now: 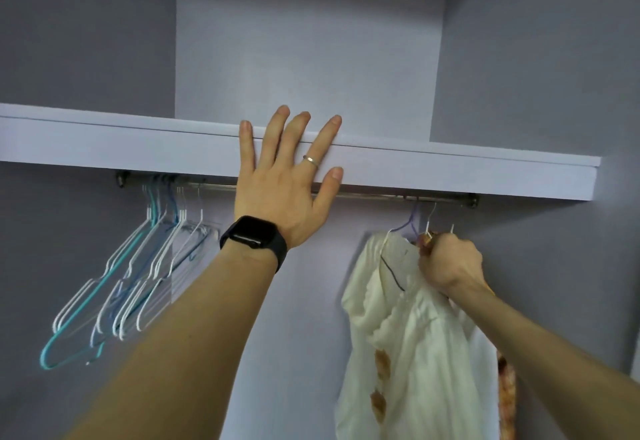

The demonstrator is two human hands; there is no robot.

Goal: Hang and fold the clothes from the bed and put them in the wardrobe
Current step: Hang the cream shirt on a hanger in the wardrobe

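Hanging is judged under way: a cream garment point(415, 328) on a wire hanger is clenched in the right hand point(450, 263) below the wardrobe rail point(381, 196), the left hand point(284, 190) splayed, grip released, against the shelf edge point(138, 148); hooking the rail is called for next.

**Watch and ring**

A black watch point(250, 232) sits near the middle of the view. Its square face is dark and unlit, tilted toward 7 o'clock, with a thin glint of light along its lower edge. A matt black strap wraps away from the face toward 4 o'clock. At 1 o'clock from the watch, well apart from it, is a thin plain silver ring point(310, 160), slightly slanted.
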